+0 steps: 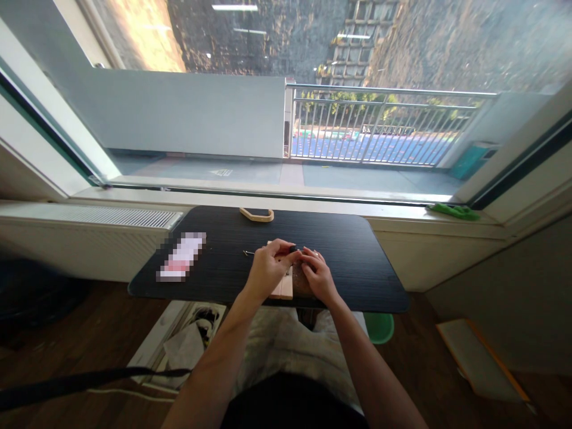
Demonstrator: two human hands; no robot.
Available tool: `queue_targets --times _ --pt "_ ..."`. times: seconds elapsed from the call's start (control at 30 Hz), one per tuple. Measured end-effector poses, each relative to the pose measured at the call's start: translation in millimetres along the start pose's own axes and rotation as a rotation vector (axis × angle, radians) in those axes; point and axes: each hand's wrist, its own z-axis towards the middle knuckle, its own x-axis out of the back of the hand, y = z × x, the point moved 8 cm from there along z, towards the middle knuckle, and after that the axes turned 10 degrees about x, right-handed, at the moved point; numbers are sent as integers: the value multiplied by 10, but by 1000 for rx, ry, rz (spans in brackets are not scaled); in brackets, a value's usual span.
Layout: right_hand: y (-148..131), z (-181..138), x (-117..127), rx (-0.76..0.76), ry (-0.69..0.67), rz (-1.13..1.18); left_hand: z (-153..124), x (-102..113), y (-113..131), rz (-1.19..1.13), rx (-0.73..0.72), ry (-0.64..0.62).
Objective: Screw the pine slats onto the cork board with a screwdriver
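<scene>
Both hands meet above the near edge of a black table (pixel 344 250). My left hand (pixel 268 265) is closed in a pinch on a small dark object (pixel 293 248), whose kind is too small to make out. Close against it, my right hand (pixel 318 273) has its fingers bent and pressed together at the same spot; what they hold is hidden. Under the left hand lies a pale wooden block (pixel 282 289) with a groove along it. A brown surface (pixel 302 287) shows beside it, under the right hand. Left of the hands lies a thin metal tool (pixel 249 253), partly hidden.
A bent wooden piece (pixel 258 217) lies at the table's far edge, and a blurred-out white and pink item (pixel 182 256) at the left. Beyond is a window sill with a green cloth (pixel 454 211). A green bucket (pixel 381 328) stands below right, an open white box (pixel 179 339) below left.
</scene>
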Motion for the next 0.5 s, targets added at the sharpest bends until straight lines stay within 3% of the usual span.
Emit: queue_targets --times 0.27,0.5 --pt "-16 6 -2 2 -10 -1 14 59 -63 93 27 30" --pt "-20 3 4 0 -5 -3 40 64 18 167 -82 35"
